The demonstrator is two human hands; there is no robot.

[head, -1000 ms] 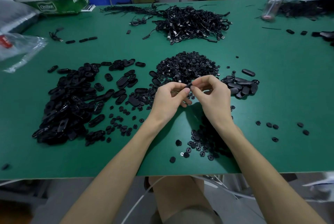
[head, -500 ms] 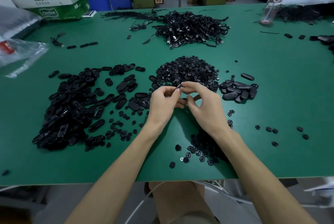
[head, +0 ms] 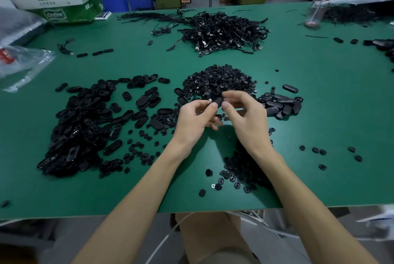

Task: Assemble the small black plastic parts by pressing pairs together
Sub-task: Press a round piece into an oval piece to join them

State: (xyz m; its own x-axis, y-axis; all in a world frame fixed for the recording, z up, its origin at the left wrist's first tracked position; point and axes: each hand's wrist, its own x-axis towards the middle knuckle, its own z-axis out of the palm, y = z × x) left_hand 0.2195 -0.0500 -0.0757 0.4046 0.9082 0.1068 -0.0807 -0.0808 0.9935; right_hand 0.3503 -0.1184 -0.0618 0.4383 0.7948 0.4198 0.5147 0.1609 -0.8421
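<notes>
Oval black parts [head: 78, 127] lie heaped at the left of the frame on the green tabletop [head: 330, 114], below a cardboard box [head: 57, 1] and a clear plastic bag [head: 21, 61] at the upper left edge. The heap sits within easy sweep of the left hand [head: 198, 121], probably so a fresh shell can be drawn without leaning.

That left hand is raised at mid-frame, thumb and forefinger pinching a small black part [head: 217, 100] with its other fingers curled under. The part is held up off the tabletop and close to the eyes, likely so its mating face can be lined up. Just above it in the frame is the mound of round black parts [head: 219, 81], the other half of each pair, with a tangle of cables [head: 223, 31] farther up.

The right hand [head: 245, 119] meets the same part from the other side, with its thumb just beside it. Its fingers are blurred, so I cannot tell whether they are closed on the part. Loose round pieces [head: 241, 174] lie scattered under this wrist.

Right of the hands is a small cluster of ovals [head: 279, 104], perhaps finished pairs kept apart from raw stock. A bottle [head: 317, 8] stands upper right.
</notes>
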